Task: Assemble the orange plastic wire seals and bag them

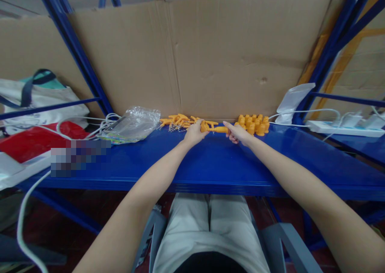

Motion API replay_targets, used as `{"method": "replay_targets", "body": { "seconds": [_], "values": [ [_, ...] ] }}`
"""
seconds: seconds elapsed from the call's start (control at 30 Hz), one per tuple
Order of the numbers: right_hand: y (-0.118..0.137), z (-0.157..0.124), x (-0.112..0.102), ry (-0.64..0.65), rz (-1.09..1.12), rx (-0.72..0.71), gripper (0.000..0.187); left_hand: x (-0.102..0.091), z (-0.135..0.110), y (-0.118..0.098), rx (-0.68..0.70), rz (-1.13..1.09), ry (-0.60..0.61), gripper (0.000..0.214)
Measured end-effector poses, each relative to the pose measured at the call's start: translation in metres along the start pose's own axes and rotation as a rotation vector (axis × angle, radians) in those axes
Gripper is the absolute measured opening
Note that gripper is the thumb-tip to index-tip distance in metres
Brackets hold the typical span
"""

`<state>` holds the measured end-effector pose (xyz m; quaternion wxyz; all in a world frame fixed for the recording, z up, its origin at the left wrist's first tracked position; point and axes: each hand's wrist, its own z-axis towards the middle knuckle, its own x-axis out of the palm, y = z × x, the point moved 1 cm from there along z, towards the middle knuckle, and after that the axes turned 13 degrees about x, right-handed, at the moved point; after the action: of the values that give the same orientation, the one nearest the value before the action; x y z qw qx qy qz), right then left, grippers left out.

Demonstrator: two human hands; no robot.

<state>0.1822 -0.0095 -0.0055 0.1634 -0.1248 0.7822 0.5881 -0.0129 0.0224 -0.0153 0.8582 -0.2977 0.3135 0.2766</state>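
My left hand (195,133) is closed around one end of a small orange plastic piece (217,129) over the far part of the blue table (210,164). My right hand (238,133) pinches the other end of the same piece. A heap of flat orange parts with small chains (178,121) lies just left of my left hand. A cluster of upright orange figures (255,124) stands just right of my right hand, against the cardboard wall.
A clear plastic bag (132,124) and white cables (99,124) lie at the left. A cardboard sheet (210,52) backs the table. A white pouch (293,98) and power strip (343,128) sit right. Bags (39,96) and red cloth (36,138) lie far left.
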Motion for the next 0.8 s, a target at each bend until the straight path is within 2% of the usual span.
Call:
{"method": "replay_targets", "body": {
  "seconds": [0.23,0.6,0.8],
  "values": [
    [-0.001,0.001,0.001,0.068,0.017,0.117,0.056,0.000,0.001,0.002,0.043,0.060,-0.049,0.051],
    [-0.006,0.010,-0.002,0.082,-0.161,-0.072,0.068,-0.002,0.000,-0.001,0.019,0.105,0.008,0.053],
    [-0.005,0.012,-0.003,-0.031,-0.101,-0.026,0.066,-0.002,-0.001,-0.003,-0.008,0.098,0.036,0.067]
  ]
}}
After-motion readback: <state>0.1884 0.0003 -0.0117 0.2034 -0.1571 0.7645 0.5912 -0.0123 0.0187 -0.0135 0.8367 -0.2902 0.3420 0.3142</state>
